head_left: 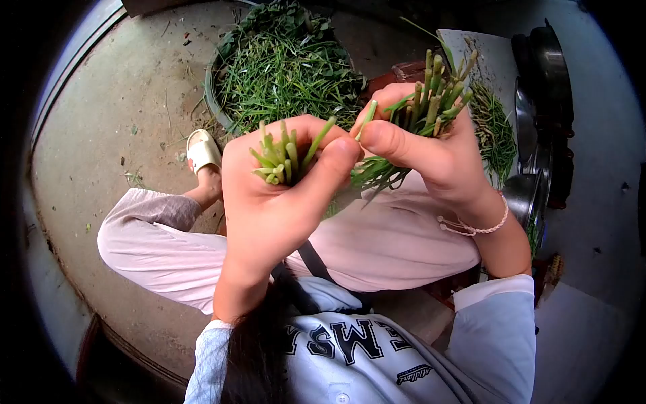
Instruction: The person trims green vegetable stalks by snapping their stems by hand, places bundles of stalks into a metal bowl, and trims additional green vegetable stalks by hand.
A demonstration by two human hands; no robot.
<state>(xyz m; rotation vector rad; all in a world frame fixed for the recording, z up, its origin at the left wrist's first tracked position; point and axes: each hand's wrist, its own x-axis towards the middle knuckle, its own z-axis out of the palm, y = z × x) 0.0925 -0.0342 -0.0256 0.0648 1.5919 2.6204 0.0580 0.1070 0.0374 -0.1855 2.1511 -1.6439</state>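
Observation:
My left hand [259,212] is closed around a bunch of pale green stems [277,161], their cut ends pointing up out of the fist. A second bunch of green stems [434,97], thicker and browner at the ends, is gripped in my right hand [444,158], with thin leaves hanging below. Between the two hands a single short stem [367,120] stands at my right thumb and finger. The fingertips of both hands meet there, and I cannot make out which hand pinches it.
A wide tub [212,94] heaped with green leaves and stalks [282,74] stands on the floor ahead. To the right, more greens [494,131] lie on a pale board [494,50], beside metal bowls [525,195]. My sandalled foot [202,151] rests at the left.

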